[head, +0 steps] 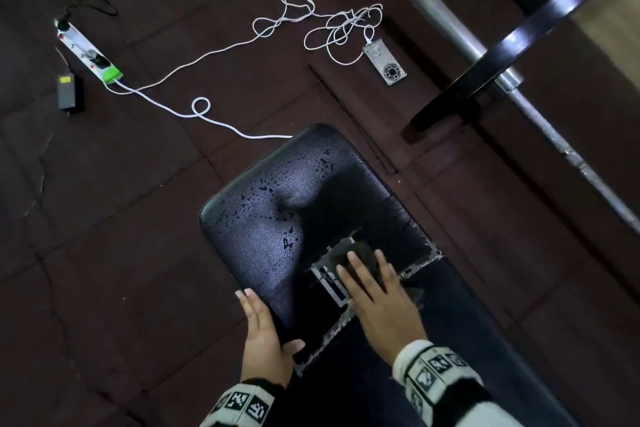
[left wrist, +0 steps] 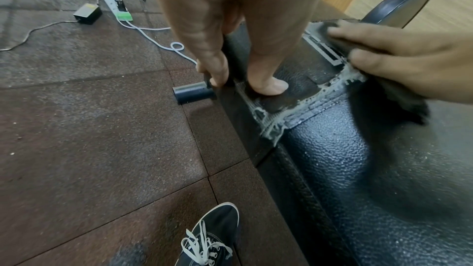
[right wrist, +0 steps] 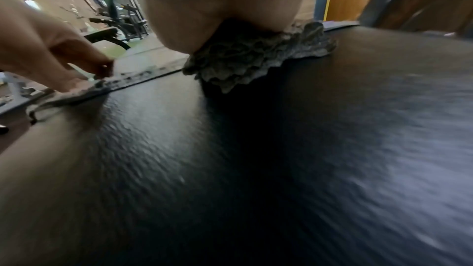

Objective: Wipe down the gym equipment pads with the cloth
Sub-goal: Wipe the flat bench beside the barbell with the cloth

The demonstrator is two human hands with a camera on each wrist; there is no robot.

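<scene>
The floor (head: 114, 218) is dark reddish-brown rubber tile, and on it stands a bench whose black pad (head: 277, 218) runs away from the person, its far end beaded with water drops. A frayed, whitish seam (left wrist: 289, 114) crosses the bench where this pad meets the nearer one (left wrist: 384, 179). To the right a steel bar (head: 460, 35) carrying a black plate (head: 502, 59) lies across the floor. A white cable (head: 221, 55) loops over the tiles from a power strip (head: 88, 52) at far left to a phone (head: 384, 61) lying near the bar; a small black adapter (head: 69, 92) sits just beside the strip. A dark sneaker (left wrist: 210, 236) with white laces stands on the floor close to the bench's left side. The left hand (head: 265, 340) grips the pad's left edge, thumb on top near the seam and fingers curled down over the side. The right hand (head: 379, 302) lies flat, fingers straight and slightly spread, pressing a dark cloth (right wrist: 250, 58) onto the pad just at the seam; the cloth is bunched under the palm, and its crinkled edge shows in the right wrist view.
</scene>
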